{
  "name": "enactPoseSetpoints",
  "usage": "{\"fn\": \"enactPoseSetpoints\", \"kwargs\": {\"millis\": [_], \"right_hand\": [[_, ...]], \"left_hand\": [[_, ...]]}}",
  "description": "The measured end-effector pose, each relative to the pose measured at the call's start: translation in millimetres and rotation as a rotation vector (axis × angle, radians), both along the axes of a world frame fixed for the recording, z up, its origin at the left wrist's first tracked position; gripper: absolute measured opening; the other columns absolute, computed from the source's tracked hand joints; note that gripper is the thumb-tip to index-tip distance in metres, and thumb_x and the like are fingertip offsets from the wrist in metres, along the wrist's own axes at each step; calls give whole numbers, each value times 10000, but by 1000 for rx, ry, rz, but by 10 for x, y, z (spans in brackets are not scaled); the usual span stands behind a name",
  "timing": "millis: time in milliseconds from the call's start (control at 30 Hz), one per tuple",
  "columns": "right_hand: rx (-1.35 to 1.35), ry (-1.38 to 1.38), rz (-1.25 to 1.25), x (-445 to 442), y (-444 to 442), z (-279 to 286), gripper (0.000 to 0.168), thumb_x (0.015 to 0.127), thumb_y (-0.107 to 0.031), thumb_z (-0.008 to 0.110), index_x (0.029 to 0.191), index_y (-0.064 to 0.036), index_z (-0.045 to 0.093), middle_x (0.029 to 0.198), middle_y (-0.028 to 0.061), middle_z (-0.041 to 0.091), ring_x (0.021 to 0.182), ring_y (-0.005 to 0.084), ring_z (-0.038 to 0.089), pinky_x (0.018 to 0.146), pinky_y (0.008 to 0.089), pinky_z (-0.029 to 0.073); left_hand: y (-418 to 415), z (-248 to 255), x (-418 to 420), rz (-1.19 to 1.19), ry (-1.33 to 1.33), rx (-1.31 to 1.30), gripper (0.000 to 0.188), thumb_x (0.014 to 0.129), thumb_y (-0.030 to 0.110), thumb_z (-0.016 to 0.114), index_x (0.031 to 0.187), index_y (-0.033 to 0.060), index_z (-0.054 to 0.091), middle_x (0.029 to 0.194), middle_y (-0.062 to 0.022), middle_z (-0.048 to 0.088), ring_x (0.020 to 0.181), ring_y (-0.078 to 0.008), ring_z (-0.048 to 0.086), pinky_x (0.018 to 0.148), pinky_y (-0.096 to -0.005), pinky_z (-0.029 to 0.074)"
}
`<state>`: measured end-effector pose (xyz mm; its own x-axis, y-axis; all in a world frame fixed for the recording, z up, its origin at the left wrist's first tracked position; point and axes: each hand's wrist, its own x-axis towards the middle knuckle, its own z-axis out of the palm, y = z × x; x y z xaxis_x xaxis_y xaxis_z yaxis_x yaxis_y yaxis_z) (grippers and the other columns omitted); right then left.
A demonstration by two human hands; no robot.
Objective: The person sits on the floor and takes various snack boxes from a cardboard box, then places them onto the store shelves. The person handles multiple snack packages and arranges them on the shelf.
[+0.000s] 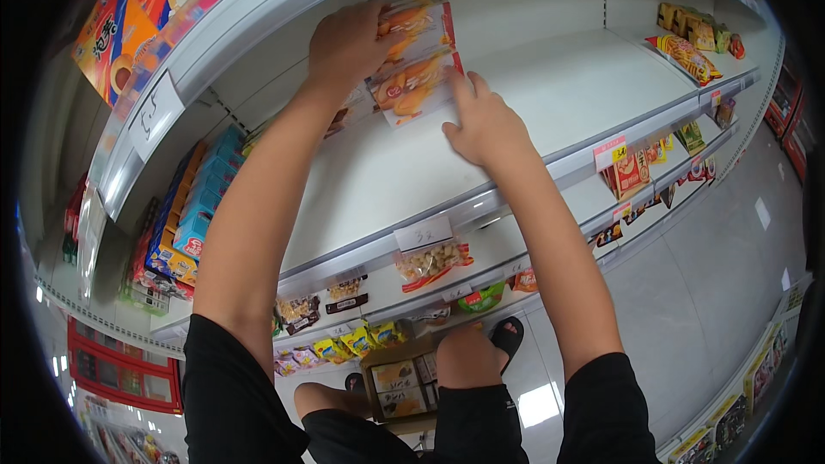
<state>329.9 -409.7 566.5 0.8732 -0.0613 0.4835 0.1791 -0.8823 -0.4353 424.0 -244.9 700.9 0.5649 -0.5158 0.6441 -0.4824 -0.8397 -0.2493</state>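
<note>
Two printed snack cartons with pictures of golden pastries are stacked near the back of a white shelf (387, 167). My left hand (348, 42) grips the left side of the upper carton (428, 26), fingers over its edge. At the lower carton (409, 93), fingertips of my right hand (486, 119) meet the right edge, with the fingers spread and the thumb apart. Another carton (353, 109) stands left of the stack, partly hidden by my left forearm. On the floor between my legs, an open cardboard box (380, 393) contains several packed cartons.
A shelf with a clear front lip (213, 19) overhangs at upper left, bearing orange and blue boxes (116, 38). Blue cartons (206, 187) stand left of my arm. Bagged snacks (686, 58) lie at the right end, and a nut bag (432, 264) sits one shelf below.
</note>
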Motion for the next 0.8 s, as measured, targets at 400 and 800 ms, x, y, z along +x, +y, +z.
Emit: {"fn": "enactPoseSetpoints", "kwargs": {"millis": [400,800], "right_hand": [[3,-122,8,43,-3,20,687,831,-167,681,1457,-111,403,1459,188,466,1220,377,572,976,471,531],[-440,-369,108,691,206,185,717,727,-34,718,1409,-79,501,1438,99,531,1343,304,483,1137,436,381]], "left_hand": [[1105,-389,-1715,-194,-200,-117,608,781,216,771,1348,87,595,1268,-158,595,1139,-353,565,985,-449,442],[1614,-580,-1782,-26,427,-133,623,810,239,776,1348,90,500,1206,-156,622,1124,-358,594,943,-432,484]]}}
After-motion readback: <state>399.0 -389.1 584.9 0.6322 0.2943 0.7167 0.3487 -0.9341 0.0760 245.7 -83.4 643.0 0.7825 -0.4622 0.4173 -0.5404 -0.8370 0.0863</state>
